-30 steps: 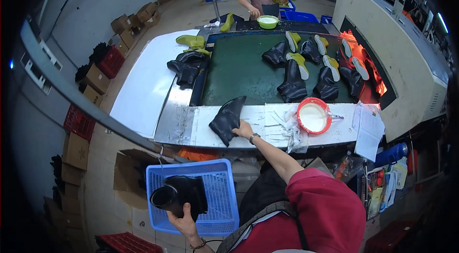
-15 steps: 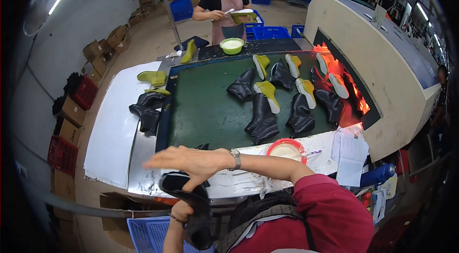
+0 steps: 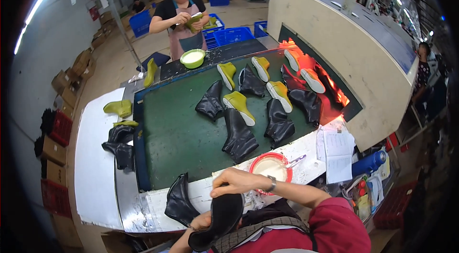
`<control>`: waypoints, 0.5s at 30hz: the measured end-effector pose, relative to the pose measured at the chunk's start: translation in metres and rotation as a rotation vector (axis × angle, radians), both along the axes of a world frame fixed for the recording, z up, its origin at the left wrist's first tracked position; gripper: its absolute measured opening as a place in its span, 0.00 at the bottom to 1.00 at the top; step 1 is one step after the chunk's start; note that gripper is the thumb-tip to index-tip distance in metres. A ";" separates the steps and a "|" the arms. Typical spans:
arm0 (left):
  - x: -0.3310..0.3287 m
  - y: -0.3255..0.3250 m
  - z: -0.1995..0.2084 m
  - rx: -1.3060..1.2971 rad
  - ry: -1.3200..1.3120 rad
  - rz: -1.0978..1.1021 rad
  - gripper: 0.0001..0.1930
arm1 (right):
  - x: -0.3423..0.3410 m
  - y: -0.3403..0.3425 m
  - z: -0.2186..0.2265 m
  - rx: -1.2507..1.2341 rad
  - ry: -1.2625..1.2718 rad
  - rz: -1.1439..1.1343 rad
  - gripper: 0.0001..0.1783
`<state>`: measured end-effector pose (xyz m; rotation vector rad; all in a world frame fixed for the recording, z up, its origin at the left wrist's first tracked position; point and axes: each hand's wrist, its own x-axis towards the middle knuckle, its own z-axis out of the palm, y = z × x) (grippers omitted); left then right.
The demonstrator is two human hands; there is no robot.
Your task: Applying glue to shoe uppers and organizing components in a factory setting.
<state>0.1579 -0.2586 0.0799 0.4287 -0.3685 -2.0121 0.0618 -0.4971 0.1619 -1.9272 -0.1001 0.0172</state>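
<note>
A black leather boot [image 3: 220, 222] is tilted in front of my body, its dark sole-side surface facing up. My right hand [image 3: 235, 181], with a metal watch at the wrist, is closed over its upper end. Lower down, my left hand [image 3: 201, 221] grips the same boot from the left, some of its fingers hidden behind it. A second black boot [image 3: 180, 201] stands on the white work ledge [image 3: 158, 206], just left of my hands. Beyond my right wrist sits a red bowl [image 3: 271, 164] of white paste, a brush [image 3: 295, 161] across its rim.
A green conveyor [image 3: 177, 131] carries several black boots and green ones with pale soles toward a glowing oven opening [image 3: 330, 90]. More boots lie on the white sheet [image 3: 93, 157] at left. Across the belt, a co-worker [image 3: 181, 19] handles a green boot near a green bowl [image 3: 192, 59].
My right hand, spread out before, has moved right and closed on the held boot. The head view has shifted. The second black boot on the ledge now shows fully. The co-worker has lifted the green boot upright.
</note>
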 end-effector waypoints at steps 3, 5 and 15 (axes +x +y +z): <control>0.016 0.038 -0.023 0.293 -0.079 0.070 0.46 | -0.031 0.012 -0.029 -0.028 0.012 -0.273 0.22; 0.028 0.042 -0.027 0.284 0.075 0.117 0.45 | -0.047 0.015 -0.042 -0.019 0.082 -0.535 0.25; 0.043 -0.040 0.032 0.264 -0.797 0.160 0.21 | -0.095 -0.023 -0.090 0.215 0.081 -1.311 0.13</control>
